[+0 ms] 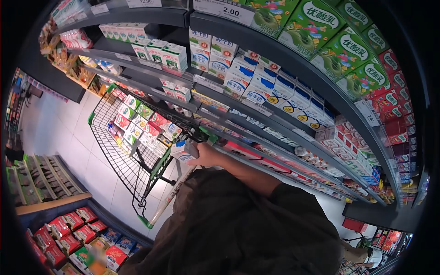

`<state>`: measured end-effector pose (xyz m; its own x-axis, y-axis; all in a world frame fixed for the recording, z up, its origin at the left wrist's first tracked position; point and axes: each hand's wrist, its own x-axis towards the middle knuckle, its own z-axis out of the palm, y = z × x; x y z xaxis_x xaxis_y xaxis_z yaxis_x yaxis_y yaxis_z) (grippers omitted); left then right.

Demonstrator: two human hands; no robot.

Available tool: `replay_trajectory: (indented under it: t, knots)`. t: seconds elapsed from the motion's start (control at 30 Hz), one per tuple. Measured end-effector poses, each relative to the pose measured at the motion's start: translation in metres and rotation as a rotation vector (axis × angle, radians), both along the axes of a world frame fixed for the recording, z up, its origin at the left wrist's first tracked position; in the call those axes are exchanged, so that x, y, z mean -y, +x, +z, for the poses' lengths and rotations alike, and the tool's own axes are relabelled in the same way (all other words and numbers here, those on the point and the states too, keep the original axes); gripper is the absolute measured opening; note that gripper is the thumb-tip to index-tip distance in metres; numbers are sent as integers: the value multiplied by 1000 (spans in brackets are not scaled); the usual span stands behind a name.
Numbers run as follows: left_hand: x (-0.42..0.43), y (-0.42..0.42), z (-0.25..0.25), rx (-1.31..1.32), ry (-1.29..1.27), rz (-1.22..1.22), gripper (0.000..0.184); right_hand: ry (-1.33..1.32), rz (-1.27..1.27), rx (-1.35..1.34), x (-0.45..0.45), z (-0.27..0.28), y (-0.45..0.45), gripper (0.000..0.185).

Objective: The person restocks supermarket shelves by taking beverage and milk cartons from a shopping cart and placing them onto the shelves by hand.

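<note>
My right hand (204, 155) is closed partway around a small white and pale-grey cardboard carton (182, 149) with a blue patch on top, gripping it at one end with the thumb and fingers. The carton sits in the air over the handle side of a black wire-mesh shopping cart (108, 145) with green plastic corners, near the end of its pale handle bar (161, 211). My left hand is out of view, so I cannot tell how open it is or whether it has hold of anything.

Inside the cart, a heap of green, red and white printed boxes (137, 123) fills much of the basket. Beside it runs a long dark-grey store shelf (263, 42), stocked with white cartons with blue tops (286, 97) and, higher up, bright green boxes with apple pictures (343, 48). A white price tag (229, 11) on the upper shelf edge reads 2.00. Across the pale tiled floor (82, 149), red packets (68, 229) lie in a low display bin (52, 204).
</note>
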<state>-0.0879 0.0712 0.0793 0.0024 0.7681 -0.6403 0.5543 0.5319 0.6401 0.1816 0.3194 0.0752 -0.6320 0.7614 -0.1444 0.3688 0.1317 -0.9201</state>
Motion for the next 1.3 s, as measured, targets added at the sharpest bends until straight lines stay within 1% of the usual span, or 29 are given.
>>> replay_trajectory:
  t: [0.13,0.27,0.3,0.4,0.47,0.5,0.53,0.57,0.6,0.63,0.67,0.7,0.73,0.8,0.9,1.0,1.03,1.07,1.13,1.17,1.23,1.27,1.3]
  knots:
    - [5,-7,-8,-4,-69,-59,14,-43,-20,-41,0,5,0,55]
    - [8,-19,-19,-18,-192,-187,14,-87,-54,-55,-2,11,4,58]
    - [8,-23,-24,-22,-240,-246,14,-128,-45,-30,-2,17,6,57]
    - [0,-41,-34,-22,-409,-499,13,-141,-18,-137,-7,27,12,54]
    - [-23,-50,-32,-22,-480,-754,13,-172,-71,-246,-11,35,15,56]
    - [-45,-52,-25,-32,-453,-881,13,-195,-101,-301,-9,41,17,57]
    - [-70,-48,-9,-59,-329,-904,13,-359,-136,-352,-8,62,20,49]
    - [-99,-39,13,-101,-164,-868,13,-396,-146,-387,-9,75,24,46]
    - [-130,-22,47,-141,49,-733,13,-431,-156,-421,-9,81,27,43]
    - [-162,2,88,-126,243,-484,14,-415,-179,-464,-9,81,29,43]
    - [-188,31,126,-111,296,-290,16,-397,-205,-508,-8,79,30,43]
    - [-204,55,142,-7,449,-127,22,-380,-232,-551,-7,79,33,42]
    - [-215,76,154,100,600,35,30,-391,-249,-513,-7,85,36,43]
    - [-226,119,178,186,729,-1,53,-414,-287,-433,-5,100,46,44]
    - [-235,163,186,-137,961,-212,66,-73,-313,-425,0,103,57,48]
    - [-254,174,174,22,1010,-221,73,123,-350,-345,6,128,78,55]
    - [-262,175,167,136,911,-192,73,76,-355,-278,9,138,84,65]
    - [-261,178,165,195,916,-132,72,33,-378,-284,13,143,91,67]
    - [-261,186,179,312,926,-14,71,-49,-420,-301,19,149,102,72]
    - [-261,187,192,327,839,23,72,-20,-456,-332,22,149,106,73]
    - [-270,188,188,315,968,63,73,43,-519,-392,25,146,112,76]
    - [-277,186,185,310,1034,85,74,32,-505,-385,25,145,117,71]
    - [-285,183,184,206,1110,78,76,19,-491,-377,24,143,123,67]
